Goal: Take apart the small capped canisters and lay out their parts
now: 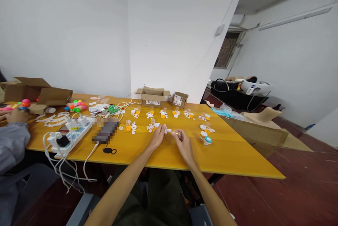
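Observation:
My left hand (157, 136) rests on the yellow table (232, 155) with its fingertips pinching a small white plastic part (168, 130). My right hand (182, 142) is beside it, fingers closed around a small clear piece (176, 133). Just beyond the hands lie several little groups of white and orange plastic parts (163, 114) set out in rows. A small clear jar with a teal lid (207, 140) stands to the right of my right hand.
A white power strip (72, 133) with chargers and cables, a dark phone (106, 131) and a black ring lie at left. Two cardboard boxes (153, 97) stand at the far edge. Another person's sleeve (12, 145) and coloured balls (76, 105) are at far left.

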Demonstrator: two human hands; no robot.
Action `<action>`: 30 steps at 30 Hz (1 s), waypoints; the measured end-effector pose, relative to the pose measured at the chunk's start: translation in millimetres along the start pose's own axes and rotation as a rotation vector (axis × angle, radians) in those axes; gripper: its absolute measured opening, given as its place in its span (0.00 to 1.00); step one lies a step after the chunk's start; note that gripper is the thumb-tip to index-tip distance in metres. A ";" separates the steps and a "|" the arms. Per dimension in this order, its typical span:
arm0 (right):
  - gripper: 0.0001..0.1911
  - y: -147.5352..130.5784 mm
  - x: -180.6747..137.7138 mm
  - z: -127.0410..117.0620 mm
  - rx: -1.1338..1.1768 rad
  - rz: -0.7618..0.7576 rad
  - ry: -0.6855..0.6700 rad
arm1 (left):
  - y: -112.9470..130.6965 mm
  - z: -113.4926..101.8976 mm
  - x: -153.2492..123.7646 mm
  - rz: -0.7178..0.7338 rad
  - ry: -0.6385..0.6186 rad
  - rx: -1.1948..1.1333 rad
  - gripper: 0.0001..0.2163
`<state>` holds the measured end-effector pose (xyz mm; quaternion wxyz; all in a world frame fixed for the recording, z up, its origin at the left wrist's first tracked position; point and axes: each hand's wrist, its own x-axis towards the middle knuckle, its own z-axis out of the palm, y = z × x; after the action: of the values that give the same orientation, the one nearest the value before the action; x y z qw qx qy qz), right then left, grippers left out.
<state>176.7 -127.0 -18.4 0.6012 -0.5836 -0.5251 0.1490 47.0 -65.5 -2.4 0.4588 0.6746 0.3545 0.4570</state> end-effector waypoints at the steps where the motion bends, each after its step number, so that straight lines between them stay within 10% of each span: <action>1: 0.21 1.4 0.1 -1.0 -0.063 0.011 0.033 | -0.3 -0.3 0.3 -0.014 0.025 -0.022 0.18; 10: 0.05 23.7 18.9 10.4 -0.636 -0.034 -0.152 | -5.6 -1.7 2.2 -0.005 0.101 -0.161 0.13; 30: 0.08 45.4 93.2 47.5 -0.579 -0.028 -0.206 | -8.6 -1.2 3.2 -0.036 -0.038 -0.196 0.11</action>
<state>195.7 -14.8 -25.9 0.3556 -0.7050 -0.6121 0.0434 46.5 -59.4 -9.4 0.5371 0.6287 0.3114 0.4684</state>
